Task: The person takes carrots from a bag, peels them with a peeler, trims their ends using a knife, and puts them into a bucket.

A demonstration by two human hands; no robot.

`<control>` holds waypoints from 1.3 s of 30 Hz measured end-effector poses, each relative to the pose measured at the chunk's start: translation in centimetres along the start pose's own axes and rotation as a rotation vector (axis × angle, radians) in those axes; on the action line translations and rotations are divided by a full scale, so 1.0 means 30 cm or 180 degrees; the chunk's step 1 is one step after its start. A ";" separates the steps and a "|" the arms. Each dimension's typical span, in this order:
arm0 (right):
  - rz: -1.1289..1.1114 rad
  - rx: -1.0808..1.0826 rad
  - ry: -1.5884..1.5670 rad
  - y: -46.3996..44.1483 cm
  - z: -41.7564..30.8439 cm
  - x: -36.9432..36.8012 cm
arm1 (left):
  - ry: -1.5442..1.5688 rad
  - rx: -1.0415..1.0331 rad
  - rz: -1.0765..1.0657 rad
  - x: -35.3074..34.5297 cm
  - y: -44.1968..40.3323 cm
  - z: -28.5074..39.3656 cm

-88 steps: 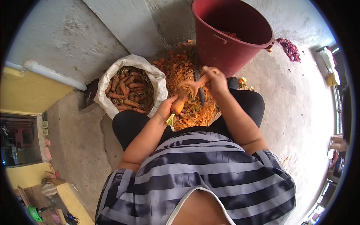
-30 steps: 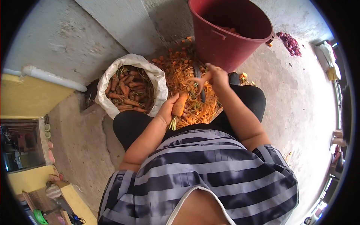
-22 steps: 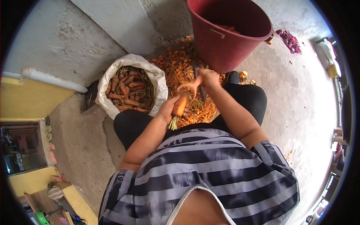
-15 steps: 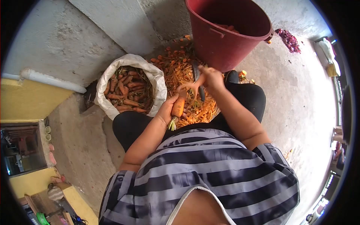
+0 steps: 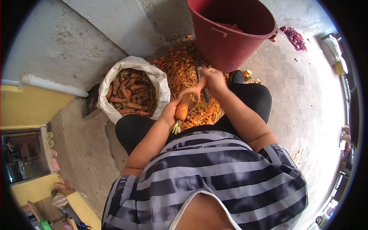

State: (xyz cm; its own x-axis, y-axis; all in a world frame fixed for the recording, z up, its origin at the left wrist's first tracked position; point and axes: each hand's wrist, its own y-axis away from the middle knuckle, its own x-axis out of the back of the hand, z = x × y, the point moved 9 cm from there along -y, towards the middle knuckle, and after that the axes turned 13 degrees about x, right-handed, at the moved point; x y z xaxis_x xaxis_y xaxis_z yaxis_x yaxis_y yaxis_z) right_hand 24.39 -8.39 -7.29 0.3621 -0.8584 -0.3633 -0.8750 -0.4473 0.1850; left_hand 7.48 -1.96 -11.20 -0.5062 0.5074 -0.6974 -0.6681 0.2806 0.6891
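Observation:
My left hand [image 5: 169, 114] is closed around a carrot [image 5: 181, 111], its cut green stalks pointing down toward my lap. The carrot's lower part is bright orange and bared of skin. In my right hand [image 5: 215, 80] is an orange Y-shaped peeler [image 5: 196, 90], slightly blurred, its forked head at the carrot's upper end. Beneath both hands spreads a heap of carrot peelings [image 5: 205, 115] on the floor between my legs. A dark, long object [image 5: 206, 94] lies on the heap, partly hidden by the peeler and my right hand.
To the left stands a white sack [image 5: 162, 90] with its rim rolled down, full of unpeeled carrots [image 5: 130, 90]. A large red bucket [image 5: 226, 48] with carrots inside stands ahead, near the wall. Carrot ends [image 5: 249, 73] and dark red scraps [image 5: 294, 38] lie on the floor at right.
The peeler and my right hand have shifted slightly left and down along the carrot. My left hand keeps its hold, nearly in the same place.

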 end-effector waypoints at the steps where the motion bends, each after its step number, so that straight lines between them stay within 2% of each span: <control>1: -0.0278 -0.0181 0.0085 0.082 -0.034 -0.085 | -0.0220 -0.0273 0.0351 -0.012 0.023 0.027; 2: -0.0556 -0.0248 -0.0118 0.123 -0.012 -0.136 | -0.0442 -0.0540 0.0707 -0.011 0.041 0.049; 3: -0.0648 -0.0218 0.0159 0.121 -0.004 -0.146 | 0.0026 -0.0368 0.0634 -0.003 0.014 0.032; 4: -0.0740 -0.0184 0.0438 0.113 0.003 -0.149 | -0.0027 -0.0198 0.0295 -0.020 0.001 0.015; 6: -0.0010 -0.0076 0.0160 -0.015 0.074 -0.036 | -0.0141 0.0155 -0.0386 -0.043 -0.005 -0.019; 7: 0.0452 0.0159 0.0608 -0.062 0.018 0.040 | 0.0111 0.0418 -0.0749 -0.057 -0.007 -0.042; 8: 0.0679 0.0248 0.0972 -0.120 0.010 0.127 | 0.0044 0.0317 -0.0516 -0.049 -0.002 -0.039; 9: 0.0772 0.0547 0.0682 -0.151 -0.024 0.155 | -0.0028 0.0216 -0.0280 -0.050 0.010 -0.036; 10: 0.0964 0.0233 0.0520 -0.157 0.002 0.203 | -0.0101 0.0113 -0.0047 -0.042 0.017 -0.026; 13: 0.0425 0.0082 0.0181 -0.054 -0.034 0.061 | 0.0133 0.0152 -0.0759 -0.021 -0.014 -0.011; 16: -0.0625 -0.0048 0.0127 0.117 -0.030 -0.141 | -0.0678 -0.0771 0.0273 0.027 0.007 0.064; 17: -0.0650 -0.0084 0.0154 0.117 -0.016 -0.151 | -0.0492 -0.0799 0.0217 0.024 0.001 0.059; 19: -0.0697 -0.0147 0.0208 0.103 0.018 -0.155 | -0.0786 -0.0493 0.0097 0.063 -0.011 0.044; 21: -0.0047 -0.0082 0.0402 -0.019 0.061 -0.039 | -0.0694 -0.0154 -0.0088 0.054 -0.015 0.011; 23: 0.0306 0.0507 0.0920 -0.146 0.005 0.090 | -0.0210 0.0205 -0.0324 -0.062 0.014 -0.038; 24: 0.0496 0.0434 0.1079 -0.175 -0.005 0.152 | 0.0032 0.0396 -0.0430 -0.090 0.022 -0.061; 25: 0.0650 0.0286 0.0974 -0.179 0.000 0.187 | -0.0193 0.0259 -0.0173 -0.060 0.016 -0.050; 26: 0.0783 0.0141 0.0879 -0.180 0.010 0.210 | -0.0134 0.0234 -0.0194 -0.047 0.011 -0.046; 28: 0.0587 0.0384 0.0335 -0.103 -0.025 0.101 | -0.0011 0.0167 -0.0249 -0.022 -0.005 -0.029; 29: 0.0267 0.0269 0.0169 -0.055 -0.003 0.030 | 0.0199 0.0206 -0.0167 -0.003 -0.015 -0.027; 30: 0.0000 0.0027 0.0396 0.069 -0.084 -0.062 | 0.0013 -0.0060 -0.0065 0.000 -0.011 -0.003; 32: -0.0767 -0.0321 0.0081 0.158 -0.006 -0.162 | -0.0364 -0.0574 0.0154 -0.008 0.007 0.029; 33: -0.0805 -0.0127 0.0359 0.138 0.028 -0.158 | -0.0002 -0.0365 0.0219 -0.026 0.013 0.010; 34: -0.0840 0.0073 0.0638 0.116 0.027 -0.165 | -0.0138 -0.0289 0.0236 -0.013 0.004 0.000; 36: -0.0373 -0.0268 0.0817 0.045 -0.001 -0.081 | -0.0421 -0.0139 0.0262 0.028 -0.015 -0.013; 37: -0.0013 -0.0101 0.0684 -0.043 0.020 -0.006 | -0.0207 0.0191 -0.0126 -0.001 -0.016 -0.040; 39: 0.0546 0.0159 0.0684 -0.167 0.026 0.150 | -0.0468 0.0160 -0.0093 -0.035 0.002 -0.049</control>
State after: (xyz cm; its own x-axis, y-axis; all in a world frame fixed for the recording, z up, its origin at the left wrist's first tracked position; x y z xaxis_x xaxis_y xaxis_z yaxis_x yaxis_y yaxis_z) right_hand 30.16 -9.83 -10.55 0.2624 -0.9565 -0.1275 -0.9423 -0.2825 0.1798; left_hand 7.16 -3.67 -10.72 -0.3994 0.6111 -0.6834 -0.6513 0.3355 0.6806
